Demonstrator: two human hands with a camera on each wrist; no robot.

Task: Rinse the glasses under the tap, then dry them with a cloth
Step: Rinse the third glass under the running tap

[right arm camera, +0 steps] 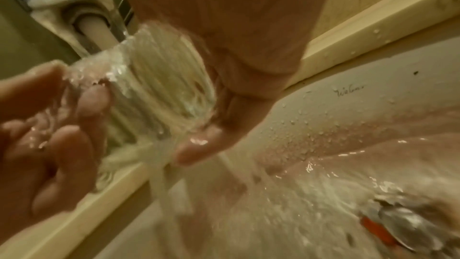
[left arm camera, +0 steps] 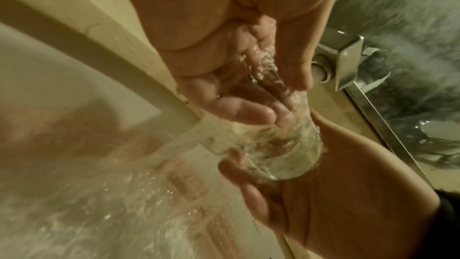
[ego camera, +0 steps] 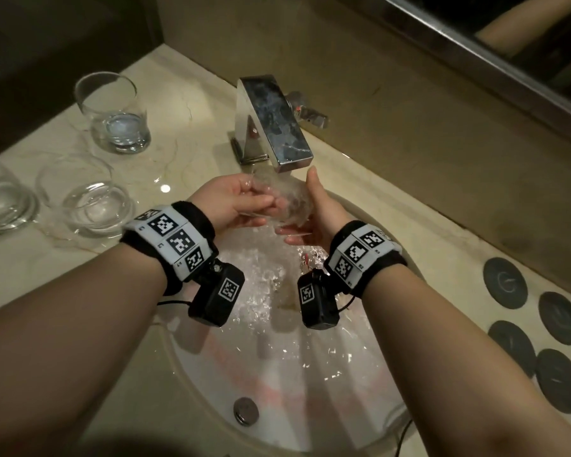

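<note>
Head view: both hands, left hand [ego camera: 234, 201] and right hand [ego camera: 317, 212], grip the glass [ego camera: 289, 201] under the tap [ego camera: 271, 120]. Best to turn it slowly and hold tight; wet glass slips.

A clear glass [left arm camera: 268, 151] is held on its side between the left hand [left arm camera: 224, 50] above and the right hand [left arm camera: 348, 188] below (its palm cupped), while running water [left arm camera: 189, 137] is poured over it.

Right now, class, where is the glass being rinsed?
In the head view, the glass is held between both hands, directly under the tap, above the sink.
</note>
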